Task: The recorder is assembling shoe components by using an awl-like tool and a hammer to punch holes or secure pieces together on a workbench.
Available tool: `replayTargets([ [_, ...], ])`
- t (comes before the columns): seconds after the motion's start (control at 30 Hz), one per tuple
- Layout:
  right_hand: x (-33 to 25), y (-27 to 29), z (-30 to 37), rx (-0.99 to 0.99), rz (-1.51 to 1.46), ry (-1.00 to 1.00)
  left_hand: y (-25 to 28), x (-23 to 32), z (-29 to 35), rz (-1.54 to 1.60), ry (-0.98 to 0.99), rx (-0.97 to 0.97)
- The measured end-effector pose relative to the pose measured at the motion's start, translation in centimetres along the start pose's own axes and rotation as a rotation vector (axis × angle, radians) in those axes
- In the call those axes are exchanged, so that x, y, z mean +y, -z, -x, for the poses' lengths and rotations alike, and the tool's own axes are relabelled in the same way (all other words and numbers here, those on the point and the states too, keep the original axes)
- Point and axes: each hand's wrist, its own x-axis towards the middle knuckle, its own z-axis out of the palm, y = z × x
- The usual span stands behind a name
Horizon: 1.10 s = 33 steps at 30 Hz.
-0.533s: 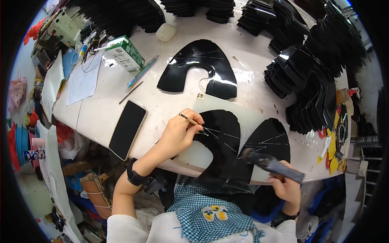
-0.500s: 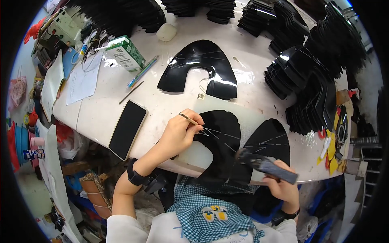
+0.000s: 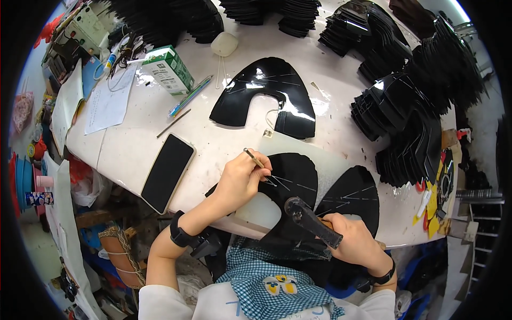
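A thin metal punch (image 3: 251, 154) is pinched in my left hand (image 3: 240, 178), its lower end over a curved black sheet piece (image 3: 301, 178) with pale marking lines. My right hand (image 3: 354, 237) is closed round a worn black hammer (image 3: 306, 218), which hangs tilted over the right part of that piece, to the right of the punch. Another black piece (image 3: 352, 189) with similar lines lies partly under the right hand. Both rest on a translucent cutting board (image 3: 335, 159). The hammer's handle is mostly hidden by my fingers.
A glossy black arch-shaped piece (image 3: 266, 80) lies beyond the board. Stacks of black pieces (image 3: 394, 101) stand at the far side and right. Left are a phone (image 3: 168, 173), pens (image 3: 190, 96), a thin rod (image 3: 174, 123) and a green-white carton (image 3: 169, 72). Scissors and yellow scraps (image 3: 436, 200) sit far right.
My right hand and the hammer have moved left, closer to the punch, and the hammer has turned. My left hand stays nearly in place with the punch. The whole view has shifted slightly.
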Motion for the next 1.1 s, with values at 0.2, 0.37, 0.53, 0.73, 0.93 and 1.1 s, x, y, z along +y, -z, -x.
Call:
replayTargets([
  [0.2,0.2,0.0,-0.1,-0.013,0.001,0.008,0.0,0.2,-0.3,-0.028,-0.012,-0.012],
  [0.37,0.6,-0.2,0.2,-0.029,-0.008,0.022,0.1,0.4,-0.1,-0.037,-0.054,-0.027],
  [0.53,-1.4,3.2,-1.0,-0.105,-0.047,0.02,-0.5,0.7,0.2,-0.182,-0.179,-0.019],
  [0.73,-0.3,7.2,1.3,0.229,-0.497,0.524,-1.0,1.4,0.4,-0.318,-0.231,-0.092],
  [0.93,-4.1,8.3,-2.4,-0.019,0.004,0.075,-1.0,0.6,0.6,-0.172,-0.156,-0.008],
  [1.1,-3.0,7.2,0.4,0.151,-0.075,0.142,-0.2,0.2,0.5,0.131,0.107,-0.022],
])
